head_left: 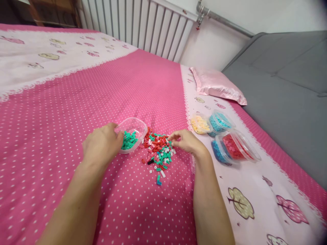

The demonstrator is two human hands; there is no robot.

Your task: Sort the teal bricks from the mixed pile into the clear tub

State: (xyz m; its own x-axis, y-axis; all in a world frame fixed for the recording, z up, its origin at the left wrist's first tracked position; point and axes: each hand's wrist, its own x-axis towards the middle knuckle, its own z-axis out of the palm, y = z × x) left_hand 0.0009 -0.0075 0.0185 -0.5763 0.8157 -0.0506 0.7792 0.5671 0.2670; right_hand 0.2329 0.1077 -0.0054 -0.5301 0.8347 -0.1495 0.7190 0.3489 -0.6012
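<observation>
The brick pile (pixel 158 147) lies just left of the right hand (pixel 186 140), its fingers bent, their grip impossible to tell, and right of the tub (pixel 138 128) clamped in the left hand (pixel 102 141).

Left hand (pixel 102 142): bare — broad across the back
Right hand (pixel 188 140): bare, slighter in outline, with slim fingers (pixel 177 133)
Left forearm (pixel 78 200): bare as far as the view reaches, tapering to the left wrist (pixel 89 162)
Right forearm (pixel 211 197): bare too — smooth, widening from a narrow right wrist (pixel 200 151)
Nails: too small to tell
</observation>
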